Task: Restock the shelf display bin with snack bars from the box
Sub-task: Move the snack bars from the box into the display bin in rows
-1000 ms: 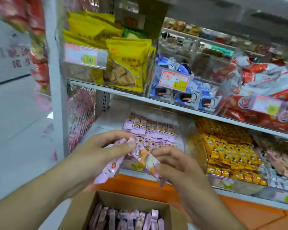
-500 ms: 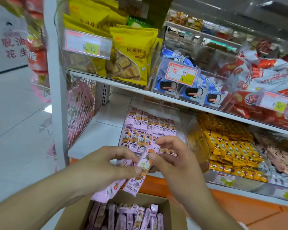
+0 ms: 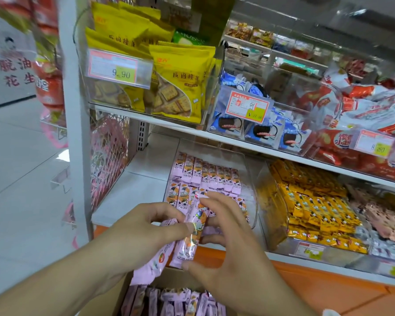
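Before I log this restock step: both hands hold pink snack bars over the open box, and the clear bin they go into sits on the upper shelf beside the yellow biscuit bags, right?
Not quite. The head view shows the clear bin of pink snack bars on the lower shelf, under the yellow biscuit bags. The rest holds: left hand and right hand hold bars above the open box.

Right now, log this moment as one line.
stage: sorting bars | left hand: grips pink snack bars | right hand: fingering same bars | display bin: part filled | box: bars remain
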`<state>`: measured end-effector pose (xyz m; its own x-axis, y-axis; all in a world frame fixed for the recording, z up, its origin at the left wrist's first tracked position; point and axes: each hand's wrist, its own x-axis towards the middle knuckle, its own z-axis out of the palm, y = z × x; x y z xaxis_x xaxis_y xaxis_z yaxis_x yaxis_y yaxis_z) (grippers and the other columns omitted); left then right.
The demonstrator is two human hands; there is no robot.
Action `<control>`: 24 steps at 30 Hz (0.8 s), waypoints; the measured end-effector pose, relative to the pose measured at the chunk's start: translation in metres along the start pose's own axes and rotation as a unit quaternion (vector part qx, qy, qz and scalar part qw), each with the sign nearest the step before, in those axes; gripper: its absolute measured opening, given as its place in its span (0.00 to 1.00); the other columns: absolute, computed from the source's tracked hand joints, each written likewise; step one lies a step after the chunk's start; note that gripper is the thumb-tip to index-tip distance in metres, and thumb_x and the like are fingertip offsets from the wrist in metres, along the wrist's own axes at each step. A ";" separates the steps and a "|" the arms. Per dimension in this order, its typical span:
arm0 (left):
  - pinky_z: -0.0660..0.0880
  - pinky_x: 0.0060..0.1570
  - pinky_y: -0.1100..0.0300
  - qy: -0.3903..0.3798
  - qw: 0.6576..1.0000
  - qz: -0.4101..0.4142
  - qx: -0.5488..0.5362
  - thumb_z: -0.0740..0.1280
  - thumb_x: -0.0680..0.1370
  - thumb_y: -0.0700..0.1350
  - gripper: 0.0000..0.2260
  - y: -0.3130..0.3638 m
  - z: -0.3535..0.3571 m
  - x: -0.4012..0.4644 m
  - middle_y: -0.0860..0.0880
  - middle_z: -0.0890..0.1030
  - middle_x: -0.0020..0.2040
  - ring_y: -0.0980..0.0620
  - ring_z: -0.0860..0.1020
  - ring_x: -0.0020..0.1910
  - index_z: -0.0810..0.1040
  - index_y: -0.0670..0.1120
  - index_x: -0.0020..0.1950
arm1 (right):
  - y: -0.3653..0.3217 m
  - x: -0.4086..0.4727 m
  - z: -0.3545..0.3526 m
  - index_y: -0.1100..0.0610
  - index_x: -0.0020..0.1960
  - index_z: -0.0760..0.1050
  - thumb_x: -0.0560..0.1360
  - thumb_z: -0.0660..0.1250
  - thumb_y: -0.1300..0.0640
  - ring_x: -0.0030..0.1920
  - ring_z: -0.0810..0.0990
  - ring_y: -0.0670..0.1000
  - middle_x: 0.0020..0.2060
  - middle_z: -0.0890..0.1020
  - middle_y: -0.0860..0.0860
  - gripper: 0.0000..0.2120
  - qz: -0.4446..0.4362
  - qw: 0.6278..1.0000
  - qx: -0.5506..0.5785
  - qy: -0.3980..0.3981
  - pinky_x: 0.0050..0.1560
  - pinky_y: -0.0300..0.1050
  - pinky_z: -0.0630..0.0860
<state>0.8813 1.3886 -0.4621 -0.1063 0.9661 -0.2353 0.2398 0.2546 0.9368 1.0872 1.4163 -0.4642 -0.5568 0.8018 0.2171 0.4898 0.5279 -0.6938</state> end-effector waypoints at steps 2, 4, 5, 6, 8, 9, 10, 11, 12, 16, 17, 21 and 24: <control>0.73 0.70 0.52 0.009 1.000 0.001 -0.006 0.79 0.70 0.59 0.12 0.000 0.000 0.001 0.58 0.85 0.55 0.59 0.82 0.57 0.86 0.58 0.51 | 0.001 0.003 0.003 0.35 0.76 0.63 0.68 0.82 0.47 0.61 0.78 0.38 0.76 0.55 0.31 0.42 -0.010 1.000 -0.017 0.020 0.56 0.34 0.79; 0.74 0.67 0.56 0.029 0.999 0.011 -0.007 0.78 0.71 0.58 0.10 0.000 -0.002 0.004 0.62 0.84 0.58 0.60 0.82 0.56 0.85 0.61 0.51 | 0.003 0.012 0.001 0.36 0.74 0.66 0.68 0.83 0.49 0.62 0.77 0.39 0.76 0.57 0.32 0.40 -0.006 0.999 -0.013 0.029 0.55 0.33 0.79; 0.76 0.61 0.60 0.043 0.999 0.017 -0.001 0.78 0.72 0.57 0.10 0.000 -0.004 0.007 0.63 0.83 0.58 0.59 0.84 0.53 0.85 0.62 0.52 | 0.005 0.020 -0.003 0.37 0.72 0.67 0.68 0.83 0.50 0.63 0.76 0.38 0.75 0.57 0.32 0.39 0.004 0.999 -0.011 0.031 0.53 0.33 0.80; 0.76 0.53 0.64 0.054 0.998 0.022 0.010 0.77 0.73 0.56 0.10 -0.001 -0.006 0.009 0.64 0.82 0.58 0.56 0.85 0.49 0.84 0.62 0.53 | 0.010 0.031 -0.008 0.38 0.71 0.68 0.68 0.84 0.51 0.62 0.76 0.37 0.74 0.57 0.32 0.38 0.019 0.999 -0.010 0.032 0.52 0.33 0.81; 0.74 0.43 0.66 0.063 0.998 0.022 0.024 0.77 0.74 0.55 0.10 -0.002 -0.008 0.012 0.60 0.84 0.58 0.49 0.85 0.46 0.83 0.63 0.55 | 0.025 0.062 -0.021 0.40 0.73 0.69 0.69 0.84 0.53 0.58 0.78 0.38 0.70 0.57 0.33 0.38 0.053 0.998 -0.029 0.031 0.49 0.37 0.83; 0.74 0.42 0.64 0.060 0.998 0.023 0.021 0.76 0.75 0.54 0.11 -0.002 -0.008 0.014 0.57 0.85 0.57 0.46 0.85 0.46 0.82 0.64 0.55 | 0.036 0.080 -0.027 0.43 0.75 0.68 0.69 0.83 0.55 0.57 0.80 0.42 0.69 0.58 0.34 0.39 0.071 0.996 -0.052 0.033 0.50 0.40 0.84; 0.73 0.42 0.64 0.052 0.998 0.027 0.026 0.76 0.75 0.54 0.10 -0.004 -0.008 0.015 0.55 0.85 0.55 0.46 0.84 0.44 0.82 0.63 0.55 | 0.047 0.099 -0.033 0.46 0.77 0.67 0.70 0.82 0.56 0.57 0.81 0.46 0.67 0.58 0.36 0.40 0.089 0.993 -0.077 0.030 0.51 0.42 0.84; 0.72 0.42 0.68 0.050 0.998 0.030 0.034 0.76 0.76 0.54 0.10 -0.005 -0.008 0.018 0.57 0.84 0.53 0.51 0.84 0.43 0.82 0.62 0.55 | 0.059 0.118 -0.038 0.48 0.78 0.66 0.71 0.81 0.56 0.55 0.82 0.48 0.66 0.60 0.40 0.40 0.114 0.989 -0.090 0.024 0.49 0.42 0.84; 0.71 0.40 0.72 0.044 0.998 0.024 0.041 0.75 0.76 0.53 0.09 -0.007 -0.008 0.022 0.59 0.83 0.51 0.54 0.82 0.42 0.82 0.61 0.54 | 0.070 0.137 -0.042 0.49 0.78 0.66 0.72 0.80 0.56 0.49 0.83 0.49 0.65 0.64 0.46 0.39 0.140 0.986 -0.088 0.015 0.44 0.41 0.84; 0.72 0.43 0.72 0.003 0.998 0.029 0.047 0.75 0.76 0.54 0.08 -0.010 -0.008 0.025 0.69 0.79 0.56 0.62 0.82 0.46 0.82 0.65 0.53 | 0.103 0.191 -0.041 0.55 0.69 0.73 0.73 0.79 0.59 0.36 0.83 0.47 0.45 0.83 0.55 0.28 0.187 0.976 -0.097 -0.046 0.38 0.45 0.82; 0.73 0.44 0.70 -0.005 0.999 0.021 0.029 0.75 0.76 0.53 0.09 -0.009 -0.009 0.028 0.68 0.81 0.55 0.63 0.82 0.46 0.82 0.66 0.52 | 0.107 0.199 -0.038 0.55 0.71 0.72 0.73 0.79 0.60 0.35 0.83 0.46 0.45 0.83 0.54 0.29 0.194 0.973 -0.107 -0.061 0.35 0.41 0.81; 0.82 0.53 0.57 -0.076 0.992 -0.026 0.093 0.82 0.61 0.61 0.29 -0.115 -0.031 0.111 0.59 0.84 0.39 0.64 0.81 0.31 0.84 0.56 0.59 | 0.124 0.219 -0.030 0.48 0.83 0.59 0.76 0.75 0.59 0.38 0.82 0.44 0.74 0.69 0.54 0.41 0.171 0.971 -0.151 -0.074 0.29 0.34 0.74; 0.81 0.61 0.48 -0.143 0.989 -0.010 -0.023 0.82 0.57 0.57 0.28 -0.127 -0.035 0.113 0.57 0.86 0.54 0.57 0.85 0.44 0.85 0.60 0.56 | 0.138 0.217 -0.027 0.46 0.84 0.55 0.78 0.73 0.52 0.60 0.82 0.50 0.79 0.66 0.49 0.41 0.147 0.970 -0.181 -0.062 0.53 0.38 0.80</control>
<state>0.8046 1.4635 -0.5987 0.1689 0.9352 -0.3113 0.1949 0.2779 0.9406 1.0521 1.6712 -0.4946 -0.4220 0.9050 -0.0540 0.8312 0.3625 -0.4216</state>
